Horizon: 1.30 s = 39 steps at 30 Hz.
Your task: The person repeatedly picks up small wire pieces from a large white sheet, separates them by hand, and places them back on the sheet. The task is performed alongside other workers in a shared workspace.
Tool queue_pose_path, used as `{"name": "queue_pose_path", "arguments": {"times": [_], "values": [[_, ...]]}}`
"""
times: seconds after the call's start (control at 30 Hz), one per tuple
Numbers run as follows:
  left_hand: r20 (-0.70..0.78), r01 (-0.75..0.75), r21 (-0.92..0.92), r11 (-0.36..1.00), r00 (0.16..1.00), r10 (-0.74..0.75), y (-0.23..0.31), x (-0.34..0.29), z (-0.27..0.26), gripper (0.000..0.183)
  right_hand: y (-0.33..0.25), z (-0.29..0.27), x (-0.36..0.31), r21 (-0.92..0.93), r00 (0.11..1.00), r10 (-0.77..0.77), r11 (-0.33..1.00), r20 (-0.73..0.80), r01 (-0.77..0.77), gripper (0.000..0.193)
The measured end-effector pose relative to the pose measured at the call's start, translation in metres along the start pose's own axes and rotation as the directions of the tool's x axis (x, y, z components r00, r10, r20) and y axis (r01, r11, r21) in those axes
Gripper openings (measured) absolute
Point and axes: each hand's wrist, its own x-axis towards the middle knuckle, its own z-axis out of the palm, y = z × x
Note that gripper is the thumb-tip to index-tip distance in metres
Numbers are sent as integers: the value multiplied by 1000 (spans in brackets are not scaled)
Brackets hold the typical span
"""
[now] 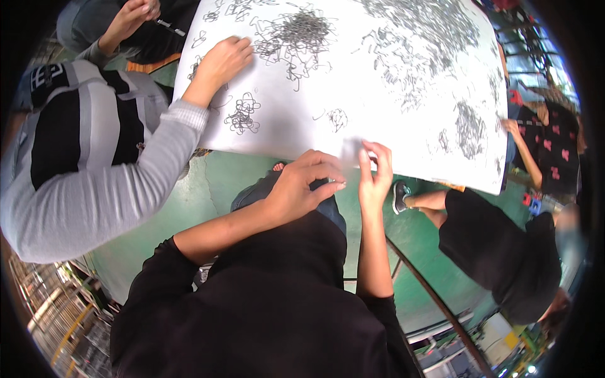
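Here, at the near edge of the white, smooth-topped work table [378, 94], the person's two bare hands are meeting just over the rim. The left hand [302, 186] is curling its fingers inward, thumb and fingertips pinched together as if nipping something very small; whatever it may be holding is too tiny and blurred to make out. The right hand [375, 170] is standing upright with its fingers pressed close, tips touching the table's edge; whether it is gripping anything I cannot tell.

Across the table, thin dark bent-wire clips [302, 31] are lying in tangled heaps and loose strays, wiry and springy-looking, the densest piles toward the far edge, probably left spread out so single pieces can be picked out. A small tangle [338, 118] is sitting near the hands.

At the left edge, a co-worker's hand [220, 60], in a grey ribbed sleeve [113, 189], is resting on the tabletop beside another wire knot [242, 113].
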Motion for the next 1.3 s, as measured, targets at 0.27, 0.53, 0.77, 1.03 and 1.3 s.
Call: {"name": "queue_pose_path", "arguments": {"times": [0.27,0.53,0.77,1.03,1.3], "values": [[-117,33,70,997,993,-24,-7,-7,-4,13,35,143,114,-327,801,-271,807,534,491,41],[-190,111,9,994,976,-107,-15,-16,-6,15,49,98,159,-452,739,-198,681,644,576,29],[-209,88,36,995,975,-78,-14,-19,-4,14,25,154,191,-619,811,159,731,563,286,15],[-208,20,67,998,978,-5,-13,-20,-4,13,34,143,182,-259,770,329,941,547,-218,12],[-80,-24,89,996,996,32,-21,-24,-4,10,29,55,122,371,590,543,465,598,-804,13]]}}
